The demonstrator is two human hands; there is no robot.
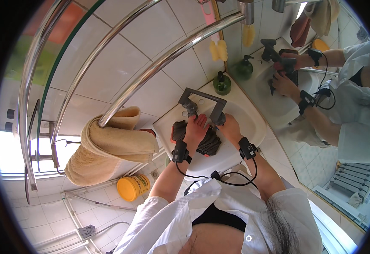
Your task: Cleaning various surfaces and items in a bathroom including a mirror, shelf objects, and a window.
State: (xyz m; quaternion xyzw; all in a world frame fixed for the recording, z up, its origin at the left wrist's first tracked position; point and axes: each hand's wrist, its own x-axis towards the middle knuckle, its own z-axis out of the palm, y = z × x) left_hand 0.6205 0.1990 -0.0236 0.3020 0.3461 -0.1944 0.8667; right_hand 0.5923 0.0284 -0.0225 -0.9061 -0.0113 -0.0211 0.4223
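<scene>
A dark grey angular faucet (205, 95) rises over the white sink (252, 122). My left hand (196, 128) is near the faucet's base, palm partly showing and fingers stretched out. On the other side, my right hand (230, 128) closes around the dark round end of the spout (219, 119); some of its fingers are hidden. A dark, ridged, bunched cloth (209, 142) lies in the basin beneath and between my hands. Something orange-red (172, 134) shows at its left edge. Both wrists wear black strapped devices joined by a cable.
A green pump bottle (221, 83) stands at the sink's back corner. Chrome rails (172, 53) cross the upper left, with a beige towel (117, 142) hanging from one. A yellow tub (133, 187) sits lower left. A mirror (320, 139) borders the sink's right side.
</scene>
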